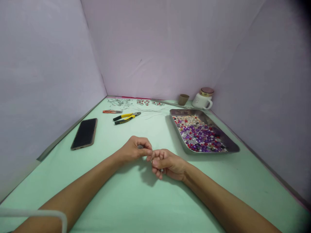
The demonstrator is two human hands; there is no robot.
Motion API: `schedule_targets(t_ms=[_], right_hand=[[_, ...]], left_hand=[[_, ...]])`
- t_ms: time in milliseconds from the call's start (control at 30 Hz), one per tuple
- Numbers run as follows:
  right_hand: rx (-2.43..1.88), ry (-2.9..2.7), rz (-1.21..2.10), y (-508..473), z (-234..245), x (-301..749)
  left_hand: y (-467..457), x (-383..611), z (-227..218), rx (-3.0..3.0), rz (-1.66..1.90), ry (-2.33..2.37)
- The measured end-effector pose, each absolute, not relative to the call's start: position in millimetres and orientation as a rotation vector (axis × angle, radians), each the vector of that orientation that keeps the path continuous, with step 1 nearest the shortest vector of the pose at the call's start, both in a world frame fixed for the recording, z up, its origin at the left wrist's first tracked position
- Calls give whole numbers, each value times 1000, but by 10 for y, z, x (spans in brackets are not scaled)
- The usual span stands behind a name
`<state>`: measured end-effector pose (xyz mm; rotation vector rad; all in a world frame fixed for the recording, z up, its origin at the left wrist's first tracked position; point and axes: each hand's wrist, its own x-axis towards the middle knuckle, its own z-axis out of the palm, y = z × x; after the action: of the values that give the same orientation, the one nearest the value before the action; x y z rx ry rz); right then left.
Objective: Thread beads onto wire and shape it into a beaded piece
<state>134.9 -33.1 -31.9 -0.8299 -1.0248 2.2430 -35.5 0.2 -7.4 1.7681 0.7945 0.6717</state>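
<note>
Over the table (150, 207), the right hand (168, 164) grasps a small, mostly hidden piece (152, 159), apparently steadying it while the left hand (137, 149) pinches thin wire (153, 148) between them, with tray (224, 136), beads (201, 137) and pliers (126, 120) farther off, seemingly for easy reach.

Left hand (135, 149) and right hand (170, 164) block the worktop's (136, 204) middle. 1 hand fits behind, between pliers (124, 120) and the tray (222, 131) by the right edge.
</note>
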Motion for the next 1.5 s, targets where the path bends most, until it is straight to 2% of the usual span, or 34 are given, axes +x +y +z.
schedule_targets(t_ms=[467,733,967,1133,1333,1433,1500], right_hand=[[-854,-1056,2167,-348,-304,1328],[-886,-922,2069,-323,-320,1325],[-932,-784,1775,-305,-332,1297],[-982,-778,1597,-289,-332,1287],[-1047,-946,1617,-282,-348,1270],[-1101,-1098,1582,-291,-356,1251],[-1121,-1163,1568,-302,-359,1239]], left_hand=[[47,-336,-178,1560,748,717],[44,-332,-134,1681,1002,943],[-7,-338,-50,1603,994,1257],[-72,-317,46,1725,968,1281],[-65,-406,201,1996,895,1417],[-65,-443,231,2254,955,1264],[-75,-441,204,2370,812,1141]])
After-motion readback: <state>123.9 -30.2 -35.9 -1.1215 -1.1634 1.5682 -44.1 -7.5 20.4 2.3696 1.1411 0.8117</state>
